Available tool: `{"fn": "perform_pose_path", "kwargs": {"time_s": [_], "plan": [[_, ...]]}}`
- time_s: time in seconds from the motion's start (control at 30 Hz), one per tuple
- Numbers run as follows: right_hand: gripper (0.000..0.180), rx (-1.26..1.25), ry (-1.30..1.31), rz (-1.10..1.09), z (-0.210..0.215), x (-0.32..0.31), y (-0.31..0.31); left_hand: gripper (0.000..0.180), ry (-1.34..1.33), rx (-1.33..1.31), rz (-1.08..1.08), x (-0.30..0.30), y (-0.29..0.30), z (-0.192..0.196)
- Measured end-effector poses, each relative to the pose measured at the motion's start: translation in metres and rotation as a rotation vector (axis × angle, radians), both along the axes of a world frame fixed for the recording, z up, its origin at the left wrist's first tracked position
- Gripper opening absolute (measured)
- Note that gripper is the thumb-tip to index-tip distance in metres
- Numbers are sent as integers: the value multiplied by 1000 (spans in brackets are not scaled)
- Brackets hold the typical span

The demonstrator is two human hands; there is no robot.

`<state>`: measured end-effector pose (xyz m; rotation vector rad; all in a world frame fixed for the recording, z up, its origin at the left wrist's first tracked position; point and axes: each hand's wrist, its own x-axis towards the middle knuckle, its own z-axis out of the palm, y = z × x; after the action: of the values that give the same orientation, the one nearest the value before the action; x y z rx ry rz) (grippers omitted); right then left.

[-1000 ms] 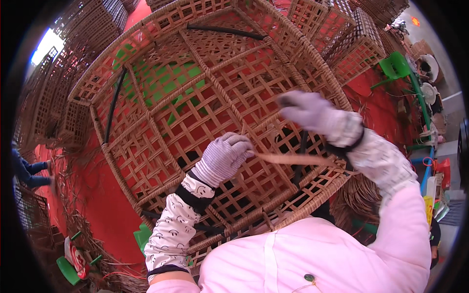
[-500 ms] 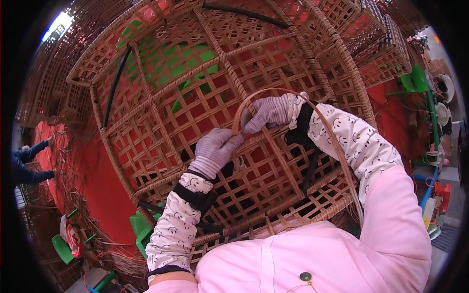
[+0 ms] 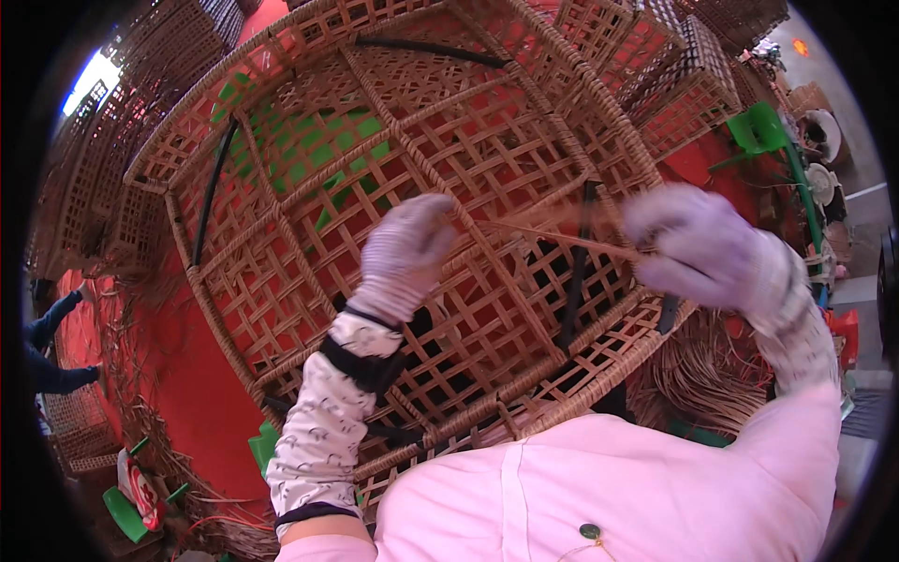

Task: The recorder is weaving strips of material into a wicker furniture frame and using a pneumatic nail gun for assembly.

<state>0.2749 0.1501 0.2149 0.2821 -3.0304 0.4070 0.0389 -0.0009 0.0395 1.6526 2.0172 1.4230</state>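
A large woven rattan frame (image 3: 421, 173), with an open lattice and wrapped ribs, lies tilted before me. My right hand (image 3: 698, 248), in a striped lilac glove and blurred by motion, is closed on a thin brown rattan strip (image 3: 571, 238) to the right of the frame's middle. The strip runs taut leftward to the wrapped rib near the centre. My left hand (image 3: 407, 245), gloved alike, is held over the lattice just left of that rib. Its fingers are curled with the thumb near them; what they pinch, if anything, is hidden.
Dark bars (image 3: 578, 267) cross the frame. A green seat (image 3: 323, 140) shows through the lattice. Loose rattan strips (image 3: 716, 375) hang at my right, and more litter the red floor (image 3: 201, 393) at left. Woven baskets (image 3: 693, 94) are stacked at far right. Another person's sleeve (image 3: 61, 375) shows at far left.
My right hand has moved away to the right from beside my left hand, drawing the looped strip straight. My left hand has shifted slightly up. The view has shifted a little.
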Motion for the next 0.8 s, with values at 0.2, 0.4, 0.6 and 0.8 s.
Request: {"fn": "perform_pose_path", "kwargs": {"time_s": [0.2,0.4,0.6,0.8], "plan": [[18,-322,-517,-814,102,141,-45,20,290,-150,-261,55,15,1],[24,-138,-84,-860,-16,79,23,16,260,-43,-300,28,-25,-1],[43,-425,-310,-506,-133,-99,20,16,181,10,-299,16,-45,3],[48,-601,-853,-461,-177,-155,19,8,-263,-47,-78,-6,-54,-8]]}}
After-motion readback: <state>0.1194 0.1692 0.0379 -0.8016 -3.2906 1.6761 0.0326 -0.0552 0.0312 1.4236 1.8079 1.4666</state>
